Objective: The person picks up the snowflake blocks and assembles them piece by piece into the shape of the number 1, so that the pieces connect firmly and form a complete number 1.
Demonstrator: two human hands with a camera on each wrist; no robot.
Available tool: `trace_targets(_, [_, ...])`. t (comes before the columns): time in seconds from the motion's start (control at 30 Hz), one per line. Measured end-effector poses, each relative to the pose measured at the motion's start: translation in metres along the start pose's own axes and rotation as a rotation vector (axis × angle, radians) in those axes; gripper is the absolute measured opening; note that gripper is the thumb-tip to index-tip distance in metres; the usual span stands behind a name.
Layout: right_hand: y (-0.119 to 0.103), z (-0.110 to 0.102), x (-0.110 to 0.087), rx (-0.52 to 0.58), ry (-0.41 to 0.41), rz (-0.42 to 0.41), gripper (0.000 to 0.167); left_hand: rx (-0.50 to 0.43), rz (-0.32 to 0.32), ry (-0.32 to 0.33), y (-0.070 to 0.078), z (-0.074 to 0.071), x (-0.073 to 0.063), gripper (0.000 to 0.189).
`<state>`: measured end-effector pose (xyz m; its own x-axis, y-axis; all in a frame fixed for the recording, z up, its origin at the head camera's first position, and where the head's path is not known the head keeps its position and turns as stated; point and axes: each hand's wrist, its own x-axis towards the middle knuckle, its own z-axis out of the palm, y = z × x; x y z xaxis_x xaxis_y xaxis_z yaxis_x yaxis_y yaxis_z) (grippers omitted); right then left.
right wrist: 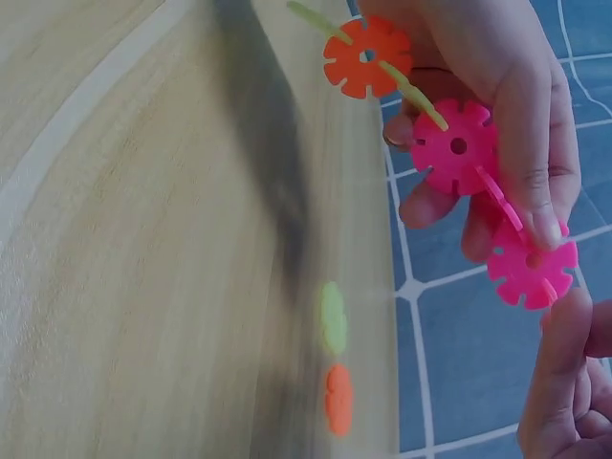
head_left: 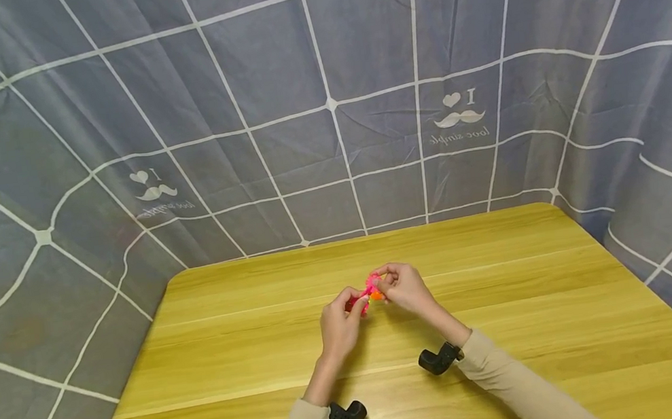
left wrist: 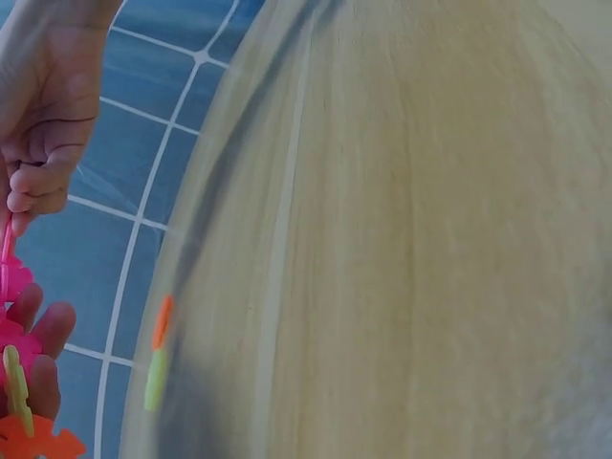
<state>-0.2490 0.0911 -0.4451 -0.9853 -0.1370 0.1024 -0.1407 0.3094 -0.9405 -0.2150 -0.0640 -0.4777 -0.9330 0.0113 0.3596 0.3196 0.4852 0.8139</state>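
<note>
Both hands work on a chain of notched plastic snowflake discs. In the right wrist view, my right hand (right wrist: 521, 105) holds the chain, its thumb over the lower pink disc (right wrist: 516, 277). An upper pink disc (right wrist: 442, 158) links by a yellow-green disc (right wrist: 413, 96), seen edge-on, to an orange disc (right wrist: 346, 69). My left hand (head_left: 338, 325) pinches a pink disc at the other end, its fingertips close to the right hand. In the left wrist view, the orange disc (left wrist: 38, 442) hangs lowest. Fingers hide part of the chain.
A wooden table (head_left: 253, 355) lies under the hands. On it are a yellow-green disc (right wrist: 333, 317) and an orange disc (right wrist: 338, 400), close together. A grey curtain (head_left: 279, 140) with white lines stands behind. Each wrist carries a black camera mount (head_left: 349, 416).
</note>
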Motion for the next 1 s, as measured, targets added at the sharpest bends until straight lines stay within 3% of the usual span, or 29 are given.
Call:
trace_targets(0.23, [0.003, -0.004, 0.002, 0.011, -0.051, -0.009, 0.021, -0.032, -0.032, -0.025, 0.002, -0.001, 0.000, 0.011])
trace_targets(0.37, [0.004, -0.008, 0.005, 0.001, -0.084, 0.003, 0.023, 0.003, -0.034, -0.050, 0.004, -0.004, 0.003, 0.011])
trace_targets(0.53, [0.005, -0.012, 0.008, -0.001, -0.118, 0.012, 0.023, 0.069, -0.040, -0.040, 0.005, -0.008, 0.006, 0.010])
trace_targets(1.0, [0.003, -0.016, 0.011, 0.027, -0.159, -0.009, 0.030, 0.082, -0.056, -0.015, 0.002, -0.011, 0.006, 0.019])
